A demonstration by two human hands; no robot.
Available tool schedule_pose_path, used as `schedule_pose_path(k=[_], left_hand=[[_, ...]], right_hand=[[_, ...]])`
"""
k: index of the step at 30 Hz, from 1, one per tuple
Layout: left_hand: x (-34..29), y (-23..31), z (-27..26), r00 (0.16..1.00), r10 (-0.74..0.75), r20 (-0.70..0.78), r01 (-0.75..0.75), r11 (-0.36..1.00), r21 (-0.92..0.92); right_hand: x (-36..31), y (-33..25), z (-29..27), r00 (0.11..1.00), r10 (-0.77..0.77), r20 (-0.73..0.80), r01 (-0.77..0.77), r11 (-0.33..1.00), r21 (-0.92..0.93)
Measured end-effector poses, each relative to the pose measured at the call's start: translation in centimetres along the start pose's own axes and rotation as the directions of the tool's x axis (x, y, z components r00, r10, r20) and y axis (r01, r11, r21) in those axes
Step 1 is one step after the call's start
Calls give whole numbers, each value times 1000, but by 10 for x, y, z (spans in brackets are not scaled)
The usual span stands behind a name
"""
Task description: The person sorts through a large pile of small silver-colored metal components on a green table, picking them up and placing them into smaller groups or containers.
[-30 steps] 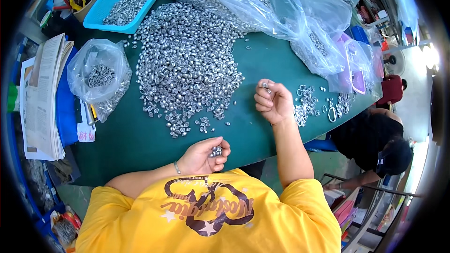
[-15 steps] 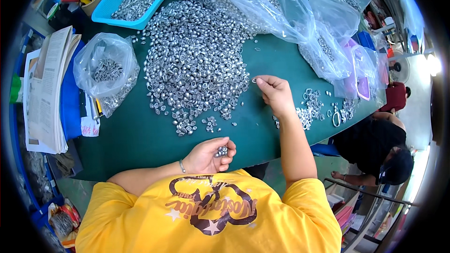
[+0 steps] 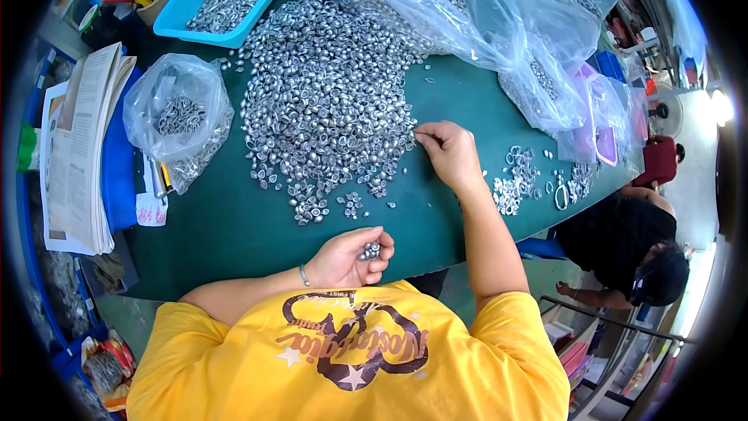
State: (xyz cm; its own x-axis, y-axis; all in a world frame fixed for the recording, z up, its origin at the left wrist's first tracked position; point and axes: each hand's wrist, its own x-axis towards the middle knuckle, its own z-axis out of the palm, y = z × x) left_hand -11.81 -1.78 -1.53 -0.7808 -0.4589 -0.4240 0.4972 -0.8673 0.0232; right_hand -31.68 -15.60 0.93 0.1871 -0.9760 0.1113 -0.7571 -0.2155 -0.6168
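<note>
A large heap of small silver-grey metal pieces (image 3: 323, 93), rounded and some hollow like little cups, covers the middle of the green table (image 3: 210, 242). At the heap's right edge, my right hand (image 3: 452, 156) has thumb and forefinger pinched together; whatever lies between the tips is hidden. My left hand (image 3: 343, 259) rests palm up near the table's front edge, fingers curled round several of the same metal pieces (image 3: 369, 251). A few loose pieces (image 3: 351, 204) lie between that hand and the heap.
A blue plastic basket (image 3: 167, 23) of metal pieces stands behind the heap. Left are an open plastic bag (image 3: 144, 101) and stacked papers (image 3: 78, 156). Clear bags (image 3: 483, 27) lie at the back right. White pieces (image 3: 508, 195) are right of my arm. A person (image 3: 615, 249) sits farther right.
My right hand has shifted slightly left to the heap's edge. The ring-like piece seen in its pinch before no longer shows. My left hand has stayed put.
</note>
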Motion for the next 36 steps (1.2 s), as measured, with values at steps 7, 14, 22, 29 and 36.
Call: schedule_pose_path(k=[7, 14, 22, 29, 36], left_hand=[[-1, 1, 0, 1000, -10, 3, 10, 1000, -3], [1, -1, 2, 1000, -18, -19, 17, 1000, -2], [-2, -1, 2, 1000, -4, -20, 3, 999, -33], [6, -7, -3, 998, 14, 58, -14, 1000, -4], [1, -2, -2, 988, 130, 86, -131, 991, 4]], right_hand=[[-7, 4, -1, 987, 154, 48, -161, 946, 282], [-20, -5, -20, 970, 156, 185, -241, 705, 667], [-22, -41, -20, 986, -164, -40, 163, 869, 467], [34, -101, 10, 746, -112, 656, -114, 949, 293], [109, -191, 30, 962, -128, 240, -215, 182, 960]])
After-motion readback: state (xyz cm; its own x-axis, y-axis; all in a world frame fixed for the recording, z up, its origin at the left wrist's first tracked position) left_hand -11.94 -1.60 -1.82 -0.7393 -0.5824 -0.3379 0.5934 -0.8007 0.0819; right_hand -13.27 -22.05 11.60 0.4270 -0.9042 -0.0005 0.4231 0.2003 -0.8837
